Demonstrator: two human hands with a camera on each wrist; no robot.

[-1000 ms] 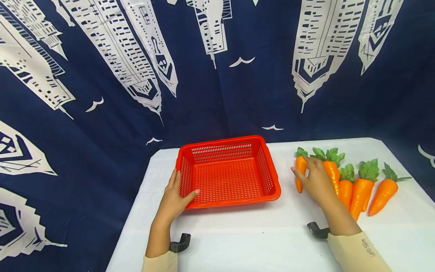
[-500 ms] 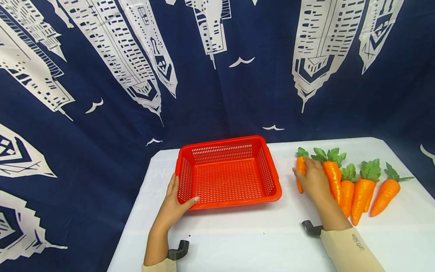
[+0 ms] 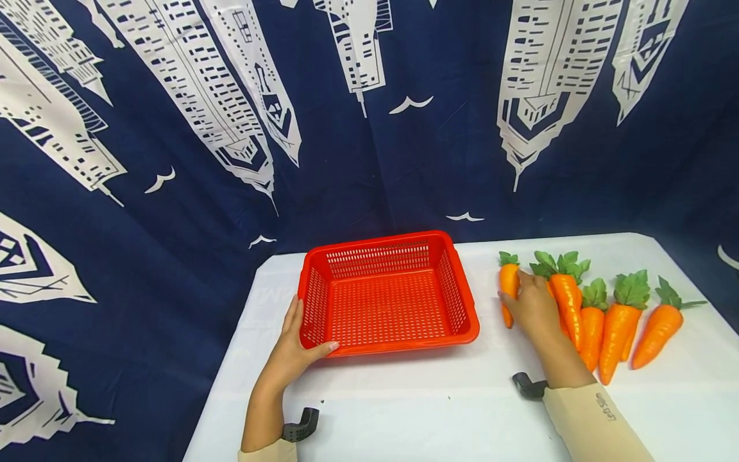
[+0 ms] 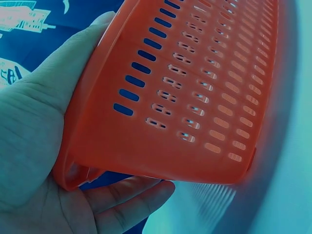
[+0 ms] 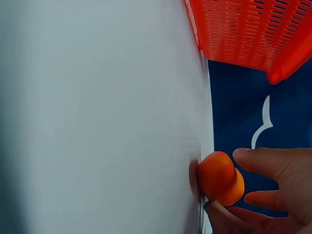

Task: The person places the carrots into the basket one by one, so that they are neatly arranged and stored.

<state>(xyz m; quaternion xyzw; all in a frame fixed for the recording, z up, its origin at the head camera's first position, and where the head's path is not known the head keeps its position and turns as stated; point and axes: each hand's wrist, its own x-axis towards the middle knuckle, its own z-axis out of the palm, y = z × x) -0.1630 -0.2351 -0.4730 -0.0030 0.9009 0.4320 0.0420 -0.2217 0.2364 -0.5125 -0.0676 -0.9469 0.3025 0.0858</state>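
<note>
A red slotted plastic basket [image 3: 387,346] stands on the white table. My left hand [image 3: 288,353] holds its near left corner, the thumb along the front rim and the fingers on the left side. In the left wrist view, the basket's wall [image 4: 195,87] lies between thumb and fingers. My right hand [image 3: 534,311] is around a small orange carrot [image 3: 509,280] with green leaves, right of the basket. Seen from the right wrist, the carrot [image 5: 217,176] lies on the table, the thumb close to one side and a fingertip at the other.
Several larger carrots [image 3: 614,333] with leafy tops lie side by side to the right, partly behind the right forearm. One more carrot [image 3: 657,335] lies at the far right. A navy cloth [image 3: 375,179] printed with white buildings hangs behind the table.
My right hand has closed in around the small carrot, whose leafy end has shifted slightly left. My left hand has slid a little down the basket's corner.
</note>
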